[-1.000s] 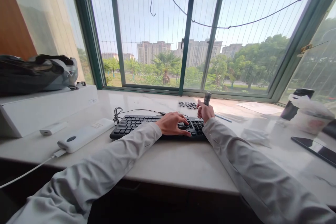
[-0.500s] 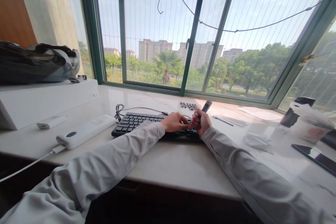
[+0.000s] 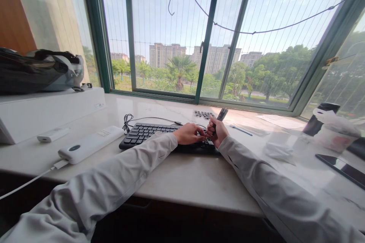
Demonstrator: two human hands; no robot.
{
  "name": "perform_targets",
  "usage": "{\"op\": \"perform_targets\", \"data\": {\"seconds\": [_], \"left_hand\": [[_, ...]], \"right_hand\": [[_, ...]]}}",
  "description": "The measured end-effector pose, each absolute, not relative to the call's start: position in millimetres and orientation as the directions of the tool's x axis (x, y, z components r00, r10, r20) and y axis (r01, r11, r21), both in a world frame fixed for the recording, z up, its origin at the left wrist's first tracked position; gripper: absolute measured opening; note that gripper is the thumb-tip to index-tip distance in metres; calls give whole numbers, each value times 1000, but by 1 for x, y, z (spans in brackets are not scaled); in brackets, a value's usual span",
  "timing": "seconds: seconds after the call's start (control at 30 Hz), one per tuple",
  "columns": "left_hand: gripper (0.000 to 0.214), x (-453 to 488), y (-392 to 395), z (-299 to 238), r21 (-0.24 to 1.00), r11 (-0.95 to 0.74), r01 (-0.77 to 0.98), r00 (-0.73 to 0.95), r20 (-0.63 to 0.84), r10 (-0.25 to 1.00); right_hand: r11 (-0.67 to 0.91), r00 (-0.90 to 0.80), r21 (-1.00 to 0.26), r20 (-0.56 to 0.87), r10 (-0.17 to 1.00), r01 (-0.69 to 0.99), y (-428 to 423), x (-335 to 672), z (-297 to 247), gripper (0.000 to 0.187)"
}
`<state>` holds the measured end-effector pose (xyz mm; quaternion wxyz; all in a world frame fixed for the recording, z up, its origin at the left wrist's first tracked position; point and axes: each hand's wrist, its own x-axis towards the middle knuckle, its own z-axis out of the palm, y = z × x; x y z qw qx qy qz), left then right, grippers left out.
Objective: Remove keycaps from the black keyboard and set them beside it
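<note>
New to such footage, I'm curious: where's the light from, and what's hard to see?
Head view, throughout: daylight through the window, sheen on the tabletop, deep shadow beneath; fine detail between the left hand and right hand is too small to tell.

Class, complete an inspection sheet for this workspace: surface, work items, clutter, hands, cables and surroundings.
Surface: pale, glossy countertop with faint veining.
Work items: black keyboard, its right part mostly hidden by the hands; small dark pieces in rows beyond it.
Clutter: white power bank, blue pen, crumpled plastic and dark-screened device.
Hands: right hand grips a dark object, tilted; left hand is over the keyboard, fingertips close to the right's; whether it holds anything is unclear.
Cables: white cable plugged into the power bank; black cable bundled behind the keyboard's left end.
Surroundings: green-framed window; trees and buildings outside.
</note>
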<state>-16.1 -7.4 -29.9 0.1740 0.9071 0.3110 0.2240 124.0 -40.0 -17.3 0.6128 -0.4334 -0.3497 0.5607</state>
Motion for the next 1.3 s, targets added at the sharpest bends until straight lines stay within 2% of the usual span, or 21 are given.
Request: {"op": "perform_targets", "data": {"seconds": [0.5,0.67,0.9,1.17,1.3], "left_hand": [[34,-21,-2,-27,453,-756,473,745,252,617],[35,-23,-2,-27,480,-760,438,760,255,598],[30,-18,-5,-30,513,-761,397,767,270,583],[39,-14,-7,-34,549,-703,452,726,232,648],[37,-14,-7,-34,543,-707,454,720,244,650]], "right_hand": [[-51,111,-901,-109,988,-431,-40,124,-18,35],[81,60,-890,61,996,-448,-40,121,-25,39],[255,40,-918,255,966,-303,-40,118,-40,52],[360,104,-889,345,933,-283,-37,117,-46,42],[480,21,-863,483,875,-155,-40,120,-52,35]]}}
